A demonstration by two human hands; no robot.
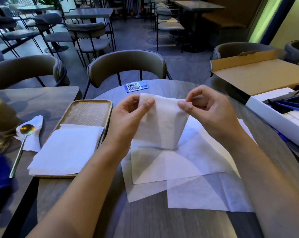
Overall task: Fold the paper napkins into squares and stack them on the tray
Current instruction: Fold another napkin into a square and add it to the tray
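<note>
A white paper napkin (pixel 162 122) hangs above the round table, pinched at its top edge by both hands. My left hand (pixel 128 115) grips the upper left corner between thumb and fingers. My right hand (pixel 207 112) pinches the upper right corner. The napkin's lower edge touches several loose unfolded napkins (pixel 188 172) spread flat on the table beneath. To the left lies a wooden tray (pixel 87 103) holding a stack of folded square napkins (pixel 66 152) at its near end.
A gold spoon (pixel 23 141) rests on a crumpled napkin left of the tray. A QR code card (pixel 136 86) lies at the table's far edge. An open cardboard box (pixel 258 74) and a white box (pixel 279 114) sit at the right. Chairs stand beyond the table.
</note>
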